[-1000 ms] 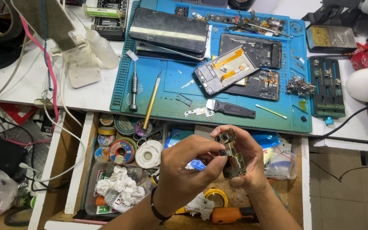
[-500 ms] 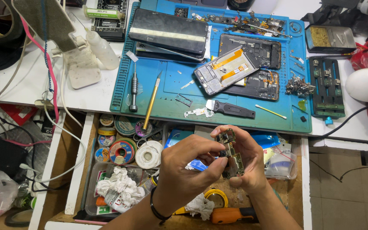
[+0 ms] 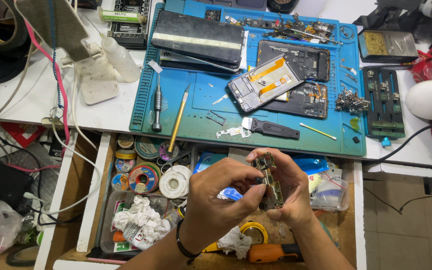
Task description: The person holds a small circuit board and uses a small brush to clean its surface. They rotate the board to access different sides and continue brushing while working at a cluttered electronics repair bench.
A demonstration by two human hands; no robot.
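A small green phone circuit board is held upright over the open drawer. My right hand grips it from the right side, fingers wrapped behind it. My left hand pinches its left edge with thumb and fingertips; a black band sits on that wrist. On the blue work mat above lie an opened phone body with orange flex cables, two dark phone frames, a black screen panel, a yellow-handled craft knife, a screwdriver and a black-handled scraper.
The drawer holds solder and tape rolls, crumpled tissues, a plastic bag and an orange tool. A squeeze bottle, cables, a green board holder and a white lamp head surround the mat.
Both hands stay over the drawer with the board; the fingers shift slightly on it, otherwise nothing has moved.
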